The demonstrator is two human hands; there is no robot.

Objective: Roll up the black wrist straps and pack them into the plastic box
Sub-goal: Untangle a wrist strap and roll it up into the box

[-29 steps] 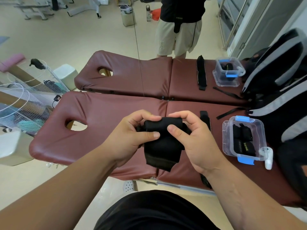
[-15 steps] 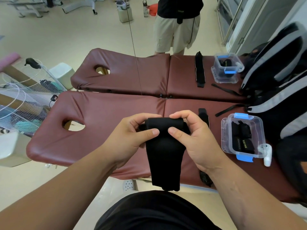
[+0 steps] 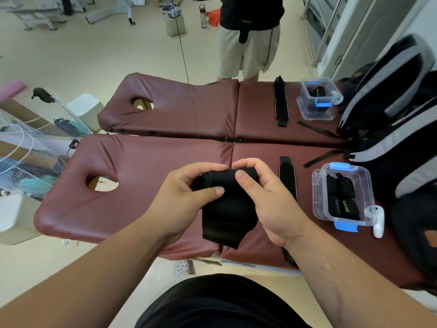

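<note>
A black wrist strap is partly rolled, held above the maroon massage table. My left hand pinches the roll's left end and my right hand pinches its right end. The loose tail hangs down below the roll. Another black strap lies flat on the table just right of my right hand, partly hidden by it. To the right stands a clear plastic box with blue latches, holding rolled black straps.
A mirror behind the table reflects it, the box and a standing person. A black and grey backpack fills the table's right end. A small white object lies by the box. Wire racks stand to the left.
The hanging tail was longer half a second ago and is shorter now, with more of the strap wound into the roll. Both hands stay at the roll's ends.
</note>
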